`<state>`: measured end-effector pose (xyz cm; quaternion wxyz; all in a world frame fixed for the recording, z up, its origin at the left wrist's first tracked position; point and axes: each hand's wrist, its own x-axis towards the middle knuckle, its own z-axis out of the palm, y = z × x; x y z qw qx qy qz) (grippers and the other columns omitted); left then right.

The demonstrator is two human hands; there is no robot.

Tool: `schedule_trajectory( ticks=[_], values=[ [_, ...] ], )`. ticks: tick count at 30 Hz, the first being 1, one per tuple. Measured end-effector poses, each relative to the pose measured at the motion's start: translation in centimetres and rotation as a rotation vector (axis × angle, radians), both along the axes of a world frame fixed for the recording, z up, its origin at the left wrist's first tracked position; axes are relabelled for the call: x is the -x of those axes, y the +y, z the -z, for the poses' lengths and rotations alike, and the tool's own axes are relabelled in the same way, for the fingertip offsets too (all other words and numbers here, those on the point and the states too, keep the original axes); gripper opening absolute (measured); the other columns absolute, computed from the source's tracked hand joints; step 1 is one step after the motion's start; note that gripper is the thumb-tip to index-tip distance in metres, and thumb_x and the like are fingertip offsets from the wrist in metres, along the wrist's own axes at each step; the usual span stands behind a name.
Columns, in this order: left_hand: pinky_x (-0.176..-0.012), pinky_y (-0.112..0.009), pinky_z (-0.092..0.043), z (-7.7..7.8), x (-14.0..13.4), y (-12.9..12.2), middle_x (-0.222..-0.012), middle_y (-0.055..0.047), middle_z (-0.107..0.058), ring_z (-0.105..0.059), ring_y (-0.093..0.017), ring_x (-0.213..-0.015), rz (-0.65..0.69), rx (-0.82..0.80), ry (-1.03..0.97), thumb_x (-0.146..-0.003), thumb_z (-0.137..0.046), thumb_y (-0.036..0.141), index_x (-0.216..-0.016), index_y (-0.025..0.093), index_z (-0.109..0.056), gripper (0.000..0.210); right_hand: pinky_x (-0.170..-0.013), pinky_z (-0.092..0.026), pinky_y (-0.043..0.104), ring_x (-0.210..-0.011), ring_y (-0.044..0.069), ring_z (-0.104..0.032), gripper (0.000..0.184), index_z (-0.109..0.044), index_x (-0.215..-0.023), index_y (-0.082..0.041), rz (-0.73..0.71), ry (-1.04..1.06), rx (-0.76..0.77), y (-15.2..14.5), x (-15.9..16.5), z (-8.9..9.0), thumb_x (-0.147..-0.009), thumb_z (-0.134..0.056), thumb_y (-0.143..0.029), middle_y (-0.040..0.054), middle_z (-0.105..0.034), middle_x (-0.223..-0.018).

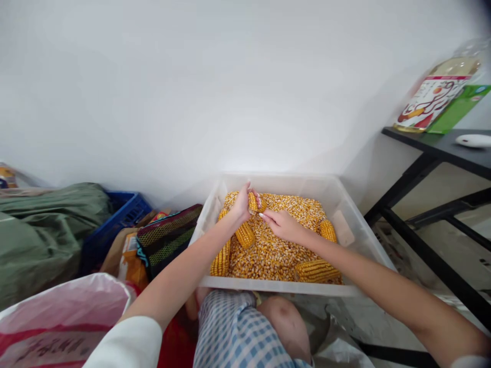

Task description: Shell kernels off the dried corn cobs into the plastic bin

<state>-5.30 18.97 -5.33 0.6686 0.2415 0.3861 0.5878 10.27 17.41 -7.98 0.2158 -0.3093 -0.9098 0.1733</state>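
Over a translucent plastic bin (276, 285) of loose corn kernels (276, 253), my left hand (242, 203) is closed around a yellow corn cob (252, 201). My right hand (283, 225) is just right of that cob, its fingers pinched together by the cob's lower end. Whatever those fingers hold, if anything, is too small to make out. Below my left hand a corn cob (244, 234) lies on the kernels. More cobs rest along the bin's left side (221, 258), at the right wall (328, 231) and in the front right corner (315, 271).
A white wall (230, 92) rises behind the bin. On the right stands a black-framed shelf (441, 145) with an oil bottle (433, 97) and a green box (458, 108). To the left are a blue crate (125, 207), a mesh bag (169, 237) and a large plastic sack (69, 306).
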Motion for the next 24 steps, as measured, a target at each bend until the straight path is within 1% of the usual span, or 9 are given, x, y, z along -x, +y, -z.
schedule_trajectory(
  ticks=[5, 9, 13, 15, 17, 21, 24],
  values=[
    [-0.039, -0.021, -0.035, 0.5, 0.3, 0.2, -0.042, 0.000, -0.046, -0.044, -0.009, -0.034, 0.024, -0.026, 0.045, -0.081, -0.039, 0.047, -0.052, 0.016, -0.045, 0.043, -0.054, -0.026, 0.022, -0.052, 0.009, -0.042, 0.032, -0.053, -0.075, -0.017, 0.006, 0.033, 0.001, 0.3, -0.2, 0.2, -0.092, -0.031, -0.034, -0.0010, -0.049, -0.057],
    [-0.041, -0.022, -0.035, 1.4, 0.5, 0.4, -0.042, 0.000, -0.046, -0.043, -0.010, -0.035, 0.050, -0.023, 0.121, -0.079, -0.040, 0.053, -0.052, 0.016, -0.045, 0.046, -0.055, -0.026, 0.022, -0.053, 0.009, -0.042, 0.033, -0.053, -0.073, -0.017, -0.021, 0.015, 0.024, 0.5, -0.2, 0.3, -0.092, -0.031, -0.033, -0.0004, -0.051, -0.060],
    [-0.042, -0.023, -0.034, 2.2, 0.3, 0.3, -0.041, -0.002, -0.047, -0.043, -0.011, -0.036, 0.001, -0.037, 0.273, -0.078, -0.036, 0.061, -0.050, 0.017, -0.046, 0.054, -0.055, -0.025, 0.022, -0.054, 0.010, -0.043, 0.034, -0.054, -0.070, -0.017, -0.035, -0.052, 0.066, 0.7, 0.0, 0.4, -0.091, -0.032, -0.033, 0.0001, -0.052, -0.059],
    [-0.044, -0.024, -0.034, 2.3, 0.1, 0.2, -0.039, -0.002, -0.045, -0.042, -0.011, -0.036, -0.015, -0.034, 0.318, -0.078, -0.034, 0.063, -0.050, 0.017, -0.047, 0.055, -0.055, -0.026, 0.022, -0.055, 0.010, -0.044, 0.033, -0.055, -0.071, -0.016, -0.034, -0.072, 0.086, 1.0, 0.1, 0.5, -0.090, -0.033, -0.031, 0.0009, -0.054, -0.060],
    [-0.045, -0.025, -0.034, 2.3, -0.1, 0.2, -0.037, -0.002, -0.044, -0.042, -0.011, -0.036, -0.042, 0.009, 0.348, -0.079, -0.031, 0.064, -0.050, 0.018, -0.047, 0.056, -0.056, -0.027, 0.022, -0.056, 0.011, -0.045, 0.033, -0.056, -0.071, -0.016, -0.033, -0.083, 0.105, 1.2, 0.2, 0.4, -0.090, -0.034, -0.031, 0.0018, -0.056, -0.062],
    [-0.043, -0.024, -0.031, 2.1, -0.5, -0.7, -0.037, -0.001, -0.042, -0.043, -0.013, -0.039, -0.126, 0.091, 0.296, -0.078, -0.031, 0.066, -0.054, 0.018, -0.048, 0.056, -0.059, -0.030, 0.023, -0.060, 0.013, -0.048, 0.029, -0.057, -0.071, -0.016, -0.044, -0.091, 0.109, 0.6, 0.3, 0.2, -0.088, -0.036, -0.028, 0.0037, -0.060, -0.067],
    [-0.044, -0.024, -0.032, 2.3, -0.7, -2.5, -0.039, -0.001, -0.042, -0.042, -0.012, -0.040, -0.196, 0.106, 0.229, -0.076, -0.034, 0.066, -0.055, 0.017, -0.047, 0.055, -0.059, -0.031, 0.023, -0.061, 0.013, -0.049, 0.029, -0.057, -0.073, -0.016, -0.062, -0.096, 0.111, -1.0, 0.2, -0.1, -0.088, -0.035, -0.029, 0.0040, -0.060, -0.069]
  ],
)
